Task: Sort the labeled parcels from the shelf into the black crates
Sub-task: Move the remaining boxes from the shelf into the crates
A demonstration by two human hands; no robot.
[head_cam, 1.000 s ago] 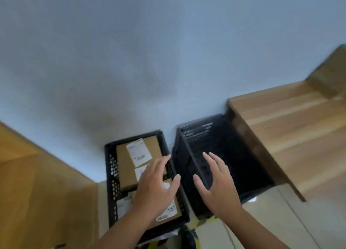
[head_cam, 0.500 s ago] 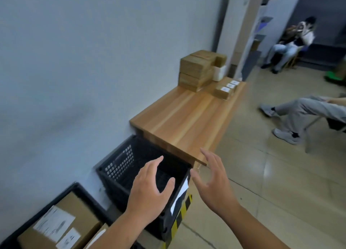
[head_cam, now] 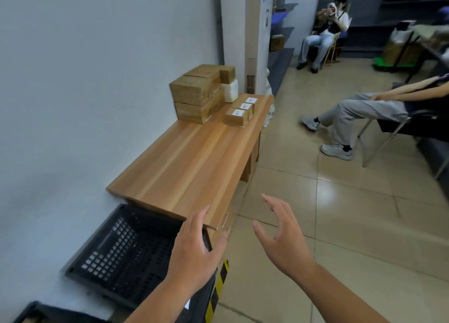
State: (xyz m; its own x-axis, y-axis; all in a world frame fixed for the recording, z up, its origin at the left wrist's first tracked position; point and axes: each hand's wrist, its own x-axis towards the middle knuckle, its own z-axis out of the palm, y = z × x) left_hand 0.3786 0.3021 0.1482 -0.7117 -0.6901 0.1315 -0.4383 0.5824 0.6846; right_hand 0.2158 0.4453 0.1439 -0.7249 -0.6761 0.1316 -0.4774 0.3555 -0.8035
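My left hand (head_cam: 194,252) hovers over the near right corner of an empty black crate (head_cam: 116,254) on the floor, fingers spread and holding nothing. My right hand (head_cam: 284,237) is held out over the tiled floor, also spread and holding nothing. A long wooden shelf (head_cam: 189,162) runs away along the wall. At its far end stand stacked brown cardboard parcels (head_cam: 196,96) with a white box (head_cam: 230,92) beside them. Three small brown parcels with white labels (head_cam: 240,113) lie in a row near the shelf's right edge.
The rim of a second black crate (head_cam: 31,310) shows at the bottom left corner. Yellow-black tape (head_cam: 218,286) marks the floor by the crate. A seated person's legs (head_cam: 340,125) stretch across the floor at right. Another person (head_cam: 325,31) sits farther back beside a white column (head_cam: 245,31).
The view has swung from the two crates up and right along the shelf. Both hands stayed spread and empty, now over the empty crate's corner and the floor. The filled crate has left view.
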